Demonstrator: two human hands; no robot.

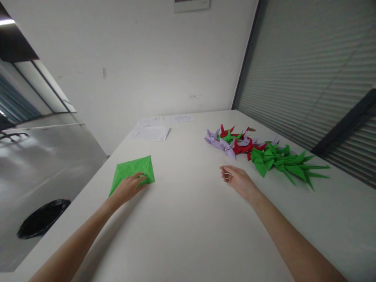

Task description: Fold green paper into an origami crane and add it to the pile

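Observation:
A green square of origami paper (125, 167), marked with creases, lies flat at the left side of the table. My left hand (132, 186) rests over its near edge, thumb and fingers apart, touching the sheet without visibly gripping it. My right hand (236, 180) hovers over the table to the right, palm turned inward. Its fingers are loosely curved and apart, with nothing in them. Beyond and to the right of that hand sits a pile of folded paper pieces: green ones (273, 158) nearest, then red ones (243, 147) and lilac ones (227, 147).
White paper sheets (149, 133) lie at the back left of the white table (182, 227). A wall (164, 58) stands behind, and window blinds (317, 78) run along the right. A black-lined bin (44, 219) is on the floor at left.

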